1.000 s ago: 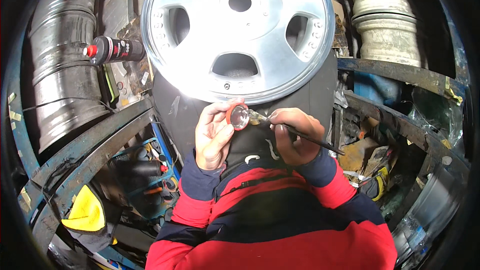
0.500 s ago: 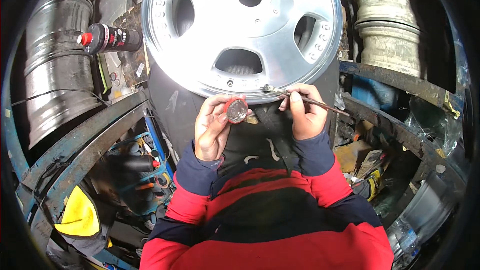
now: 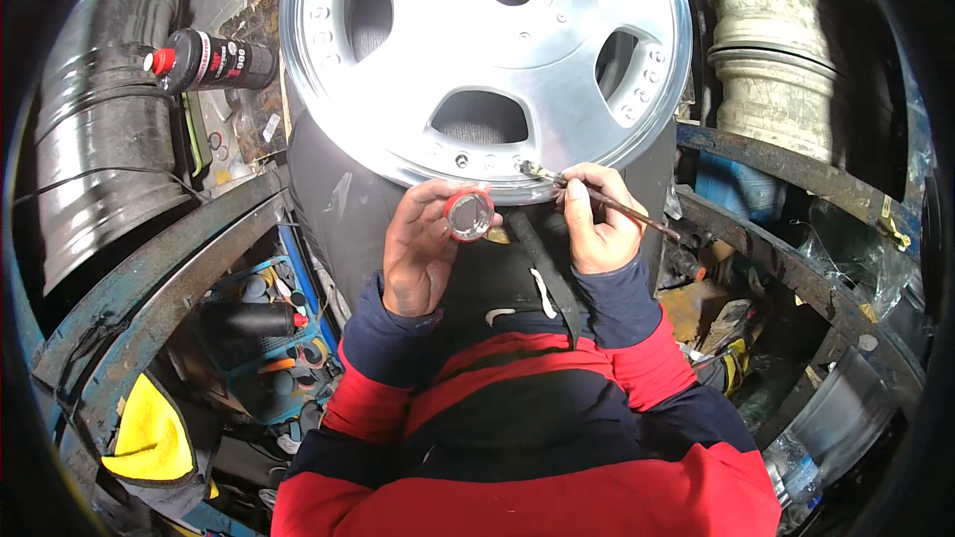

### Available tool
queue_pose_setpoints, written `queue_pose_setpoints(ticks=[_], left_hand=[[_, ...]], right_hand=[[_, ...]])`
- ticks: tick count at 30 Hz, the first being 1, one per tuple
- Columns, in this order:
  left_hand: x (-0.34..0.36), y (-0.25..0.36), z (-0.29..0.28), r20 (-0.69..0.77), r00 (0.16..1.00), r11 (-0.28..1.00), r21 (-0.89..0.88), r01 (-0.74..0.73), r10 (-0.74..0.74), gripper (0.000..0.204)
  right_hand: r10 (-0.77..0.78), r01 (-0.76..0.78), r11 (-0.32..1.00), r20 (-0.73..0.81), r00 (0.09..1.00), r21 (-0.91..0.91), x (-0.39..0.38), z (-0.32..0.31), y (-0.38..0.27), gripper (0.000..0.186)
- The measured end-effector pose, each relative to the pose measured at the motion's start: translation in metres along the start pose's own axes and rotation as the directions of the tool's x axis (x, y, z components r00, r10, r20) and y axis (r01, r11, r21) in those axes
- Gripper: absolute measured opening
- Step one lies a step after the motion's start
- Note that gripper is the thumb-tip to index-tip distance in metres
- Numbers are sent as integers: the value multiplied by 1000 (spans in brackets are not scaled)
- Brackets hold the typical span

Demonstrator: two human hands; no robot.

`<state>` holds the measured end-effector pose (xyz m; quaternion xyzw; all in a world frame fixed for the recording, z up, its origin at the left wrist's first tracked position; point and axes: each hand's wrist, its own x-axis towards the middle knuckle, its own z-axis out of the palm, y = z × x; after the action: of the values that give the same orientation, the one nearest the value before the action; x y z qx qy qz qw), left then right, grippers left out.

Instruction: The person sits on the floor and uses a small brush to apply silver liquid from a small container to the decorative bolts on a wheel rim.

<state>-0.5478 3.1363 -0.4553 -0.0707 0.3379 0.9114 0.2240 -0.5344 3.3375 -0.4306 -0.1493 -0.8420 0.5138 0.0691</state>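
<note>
Since a second ago, the fine paintbrush point(image 3: 642, 218) has moved from the small red cup point(image 3: 451, 229) up to the near edge of the polished five-opening alloy wheel point(image 3: 507, 45), its tip at a small recess there, though whether it touches is hard to tell. Thumb and fingers of the right hand point(image 3: 604, 224) are pinched together on the brush, while those of the left hand point(image 3: 416, 249) clamp the cup, tilted just below the rim. Left of the wheel lies a black red-capped bottle point(image 3: 234, 64).
</note>
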Motion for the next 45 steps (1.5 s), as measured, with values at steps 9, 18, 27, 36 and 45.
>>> queue_pose_setpoints(ticks=[9, 18, 27, 36, 45], left_hand=[[1, -1, -4, 33, 999, 1000, -24, -6, 7, 35], [0, -1, -4, 28, 1000, 1000, -15, -2, 3, 34], [0, -1, -2, 10, 1000, 999, -37, 8, -7, 34], [0, -2, 0, -4, 1000, 996, -89, 8, -8, 35], [-1, 1, 0, -10, 1000, 996, -87, 8, -8, 37]], right_hand=[[12, -11, 999, -32, 999, 31, -2, -2, 11, 12], [-7, 7, 999, -13, 1000, 32, -2, 1, 7, 13], [-50, 50, 999, 52, 997, -5, -4, -3, 13, 12], [24, -24, 999, -11, 1000, 43, -3, -1, 10, 14], [31, -28, 994, -22, 999, 107, -6, 0, 12, 13]])
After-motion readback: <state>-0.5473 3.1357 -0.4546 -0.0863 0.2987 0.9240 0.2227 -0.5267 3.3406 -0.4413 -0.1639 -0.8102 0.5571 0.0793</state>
